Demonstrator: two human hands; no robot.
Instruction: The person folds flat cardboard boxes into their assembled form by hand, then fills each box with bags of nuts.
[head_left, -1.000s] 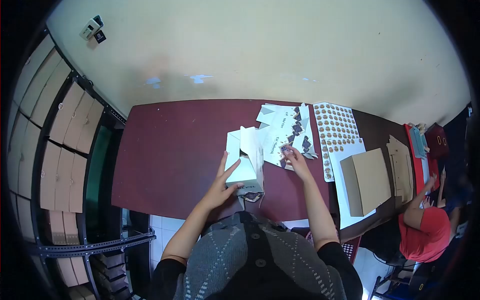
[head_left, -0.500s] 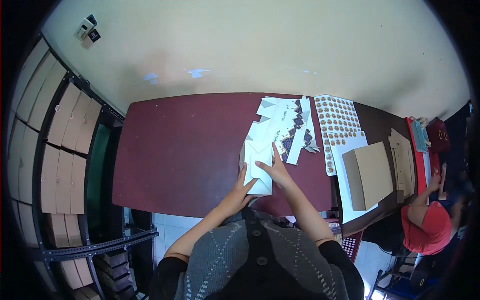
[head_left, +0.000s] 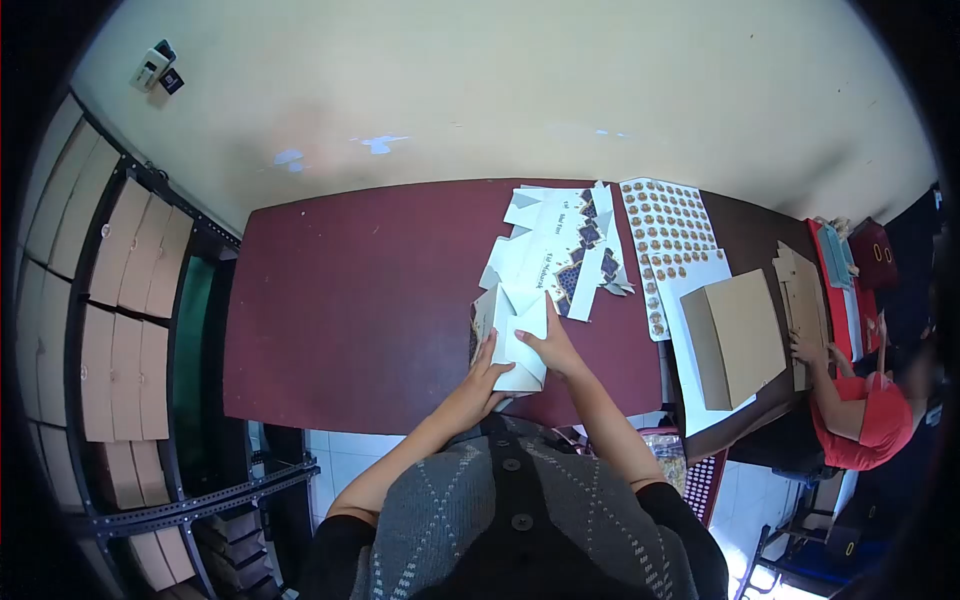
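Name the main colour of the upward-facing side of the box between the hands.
White; this side of the box shows best in the head view.

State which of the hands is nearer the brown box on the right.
Right: the right hand, on the white box, is left of the brown box; the left hand is farther left.

Reaching forward and inward from black cloth sleeves (head_left: pixel 685 520) with both bare forearms (head_left: pixel 612 432), converging in front of the torso. Holding the bare left hand (head_left: pixel 468 398) lower and closer in, with fingers (head_left: pixel 488 348) pointing forward and thumb angled rightward. Setting the bare right hand (head_left: pixel 556 352) slightly farther ahead, with thumb stretched leftward and index finger extended forward. Grasping from opposite sides, near each other but apart, with wrists fairly straight.
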